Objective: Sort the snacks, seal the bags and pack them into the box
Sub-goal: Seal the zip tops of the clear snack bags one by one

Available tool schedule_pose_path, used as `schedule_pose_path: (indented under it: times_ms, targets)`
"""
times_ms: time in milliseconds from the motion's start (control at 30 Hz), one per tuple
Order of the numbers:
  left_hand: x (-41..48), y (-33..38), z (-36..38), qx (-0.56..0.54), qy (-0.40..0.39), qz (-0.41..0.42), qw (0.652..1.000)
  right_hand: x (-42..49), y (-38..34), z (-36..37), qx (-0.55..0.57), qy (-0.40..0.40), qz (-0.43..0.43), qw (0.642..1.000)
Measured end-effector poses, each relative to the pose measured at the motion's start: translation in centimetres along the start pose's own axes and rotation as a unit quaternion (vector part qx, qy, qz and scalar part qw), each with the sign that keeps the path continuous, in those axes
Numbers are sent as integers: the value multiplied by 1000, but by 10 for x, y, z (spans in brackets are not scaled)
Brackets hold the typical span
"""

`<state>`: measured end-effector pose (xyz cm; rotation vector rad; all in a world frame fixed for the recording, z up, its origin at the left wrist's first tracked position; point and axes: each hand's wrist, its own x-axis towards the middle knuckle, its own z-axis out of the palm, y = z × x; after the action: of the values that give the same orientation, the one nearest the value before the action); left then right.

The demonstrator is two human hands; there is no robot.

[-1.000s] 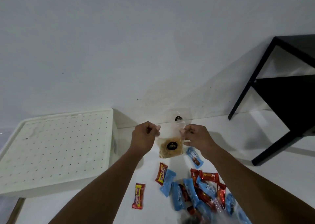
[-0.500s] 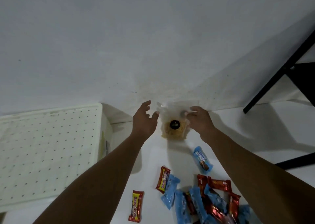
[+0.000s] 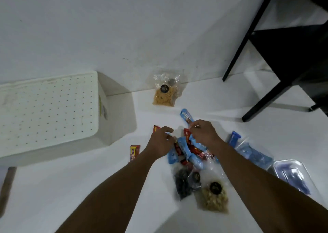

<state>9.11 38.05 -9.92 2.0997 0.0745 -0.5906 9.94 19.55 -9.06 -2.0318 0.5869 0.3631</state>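
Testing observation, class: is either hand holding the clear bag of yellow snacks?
No, the clear bag of yellow snacks lies alone; left hand and right hand are at the snack-bar pile.

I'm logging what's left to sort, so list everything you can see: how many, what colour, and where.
box: one, white, perforated, left by the wall
bag of yellow snacks: one, clear, against the wall
pile of wrappers: several, blue and red, centre
lone wrapper: one, blue, beyond the pile's far edge
red-yellow bars: two, left of the pile, one partly hidden
bag of dark snacks: one, clear, nearer than the pile
bag of pale snacks: one, clear, beside the dark one
clear packs of blue packets: at least two, right of the pile
furniture frame: one, black, top right
left hand: one, on the pile's left edge, grip unclear
right hand: one, on the pile's far edge, grip unclear
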Motion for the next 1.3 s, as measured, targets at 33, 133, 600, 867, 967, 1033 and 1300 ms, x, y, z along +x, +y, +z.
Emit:
schedule_pose_path:
  times_ms: [33, 133, 600, 867, 967, 1033, 1300]
  targets:
    - [-10, -2, 9, 6, -16, 0, 1000, -14, 11, -1, -43, 4, -10, 999]
    - [-32, -5, 34, 57, -52, 12, 997, -46, 43, -6, -144, 24, -38, 989]
    - [-77, 6, 111, 134, -148, 23, 980, -119, 138, -26, -91, 156, 74, 981]
    - [-78, 1, 121, 43, -190, -68, 978, -118, 140, -24, -73, 120, 175, 974]
    - [-78, 3, 118, 4, -180, -83, 980, -117, 146, -21, -12, 111, 207, 972]
    - [-77, 3, 117, -47, -189, -112, 975, -117, 148, -21, 38, 127, 202, 970]
    - [-75, 20, 86, -113, -155, -115, 975, -118, 130, -46, 125, 29, 104, 986]
